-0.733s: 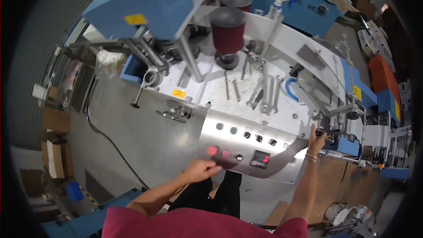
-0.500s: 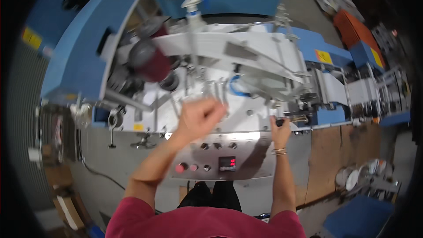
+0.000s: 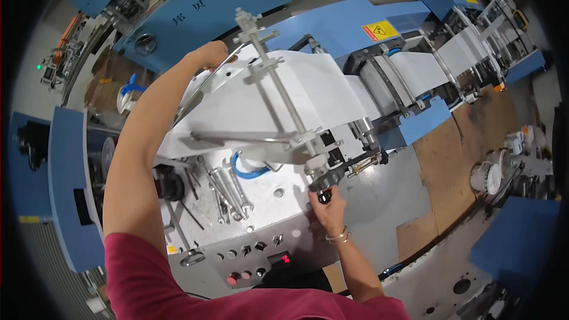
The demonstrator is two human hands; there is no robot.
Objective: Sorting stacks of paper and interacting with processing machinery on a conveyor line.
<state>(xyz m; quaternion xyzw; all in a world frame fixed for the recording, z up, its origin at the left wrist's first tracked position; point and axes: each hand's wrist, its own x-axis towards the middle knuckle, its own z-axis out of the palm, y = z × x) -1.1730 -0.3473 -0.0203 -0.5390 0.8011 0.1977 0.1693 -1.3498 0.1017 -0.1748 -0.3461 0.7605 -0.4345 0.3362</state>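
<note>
My right hand [image 3: 329,208] is closed round a black knob [image 3: 323,196] at the near end of the machine's metal crossbar [image 3: 287,104]. My left arm stretches across to the far side, where my left hand [image 3: 212,55] is curled beside the end of a thin metal rod [image 3: 204,88]. Its fingertips are mostly hidden, and what they grip does not show. Between my hands a wide white paper web [image 3: 308,92] runs under the crossbar toward the rollers [image 3: 388,80] on the right.
Several wrenches [image 3: 228,192] lie on the metal top near a blue hose loop [image 3: 249,173]. A control panel [image 3: 255,261] with knobs and a red display is close to my body. Left of my arm stands a spray bottle [image 3: 125,99]. Blue machine housing [image 3: 320,24] rises behind.
The view has swung to the right. My left hand has gone from above the tools to the machine's far side. My right hand stays at the black knob.
</note>
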